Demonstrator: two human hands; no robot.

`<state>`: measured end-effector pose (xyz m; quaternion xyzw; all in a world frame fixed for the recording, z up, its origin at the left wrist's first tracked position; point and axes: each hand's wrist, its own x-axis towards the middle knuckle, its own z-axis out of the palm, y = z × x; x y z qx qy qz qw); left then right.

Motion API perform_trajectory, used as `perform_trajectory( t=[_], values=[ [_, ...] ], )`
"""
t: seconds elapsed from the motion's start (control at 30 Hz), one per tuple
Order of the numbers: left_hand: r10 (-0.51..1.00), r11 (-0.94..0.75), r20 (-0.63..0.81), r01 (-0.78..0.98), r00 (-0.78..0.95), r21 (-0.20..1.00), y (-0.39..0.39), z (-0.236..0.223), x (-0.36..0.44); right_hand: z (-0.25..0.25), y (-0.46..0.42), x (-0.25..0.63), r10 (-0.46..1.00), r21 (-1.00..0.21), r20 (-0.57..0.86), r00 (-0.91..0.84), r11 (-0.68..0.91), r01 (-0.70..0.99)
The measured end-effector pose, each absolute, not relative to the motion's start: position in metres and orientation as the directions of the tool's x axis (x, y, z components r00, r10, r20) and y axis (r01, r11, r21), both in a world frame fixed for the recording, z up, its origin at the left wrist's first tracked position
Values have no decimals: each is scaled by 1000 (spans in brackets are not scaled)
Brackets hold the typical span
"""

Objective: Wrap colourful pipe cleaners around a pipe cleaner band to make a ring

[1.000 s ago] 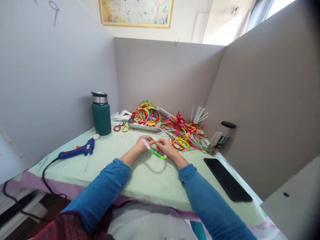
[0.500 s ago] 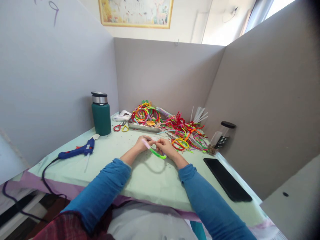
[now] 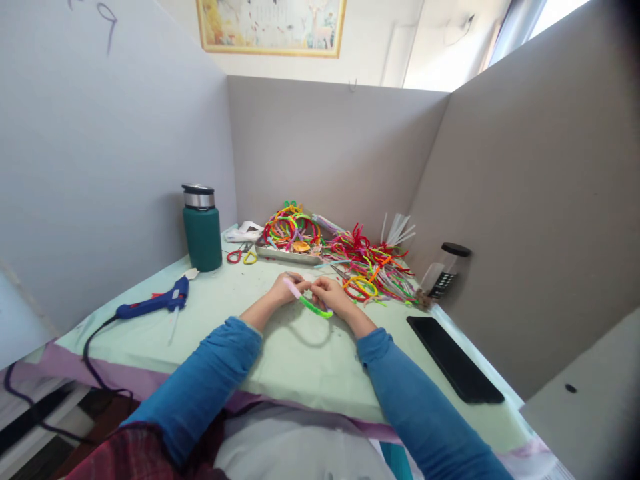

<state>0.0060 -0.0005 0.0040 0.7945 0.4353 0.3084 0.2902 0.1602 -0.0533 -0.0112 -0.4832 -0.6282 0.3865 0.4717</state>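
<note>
Both my hands meet over the pale green tabletop (image 3: 295, 360). My left hand (image 3: 283, 287) pinches the pink end of a curved band (image 3: 313, 307) that turns bright green toward the right. My right hand (image 3: 333, 294) is closed on the same band where pink meets green. The band arcs just above the table between my wrists. Blue sleeves cover both forearms.
A metal tray (image 3: 285, 255) of coloured rings and a heap of pipe cleaners (image 3: 373, 261) lie behind my hands. A green flask (image 3: 202, 227), scissors (image 3: 243, 255) and a blue glue gun (image 3: 153, 302) sit left; a black phone (image 3: 454, 359) and a dark-lidded jar (image 3: 445, 269) right. Grey partitions enclose the table.
</note>
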Motion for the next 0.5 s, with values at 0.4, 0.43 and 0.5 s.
perform_trajectory(
  t=[0.4,0.43,0.5],
  values=[
    [872,-457,223,560,436,692,-1,5,6,-15,-50,161,969,-946,227,-99,243,215],
    [876,-447,211,561,434,697,-2,5,6,-16,-50,162,969,-946,228,-99,244,215],
    [884,-424,191,559,427,712,-3,6,6,-15,-50,162,967,-944,232,-103,249,216]
  ],
)
